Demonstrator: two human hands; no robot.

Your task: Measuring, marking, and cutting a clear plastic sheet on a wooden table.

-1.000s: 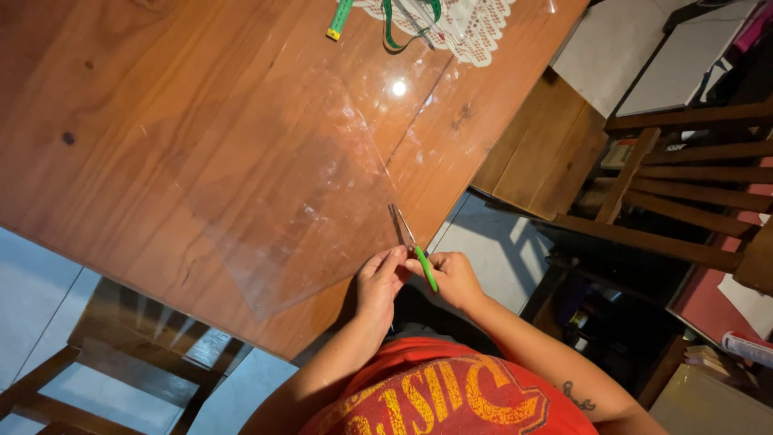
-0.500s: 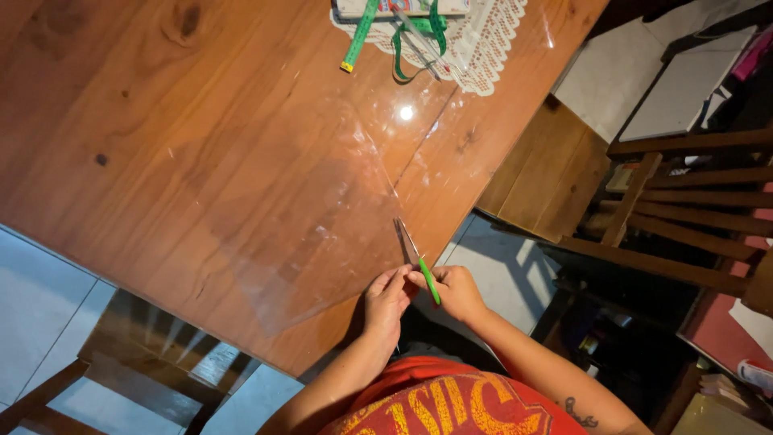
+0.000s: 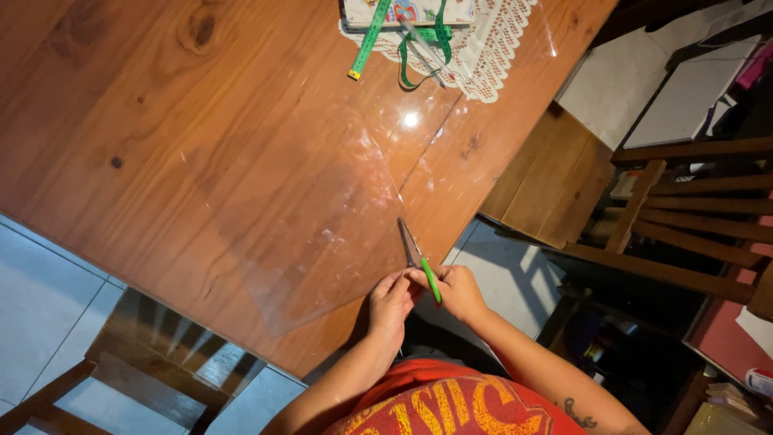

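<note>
A large clear plastic sheet lies flat on the brown wooden table. My right hand grips a pair of scissors with green handles, the blades pointing away from me at the sheet's near right edge. My left hand sits just beside it, fingers touching the scissors handle and the sheet's edge at the table's rim. Whether the blades are around the plastic I cannot tell.
At the table's far end a white lace doily carries a green measuring tape, a second green-handled pair of scissors and a flat box. Wooden chairs stand right; another chair lower left on tiled floor.
My view has drifted, so the table and doily appear lower in frame. Both hands stay together at the sheet's edge with the scissors, which have barely shifted.
</note>
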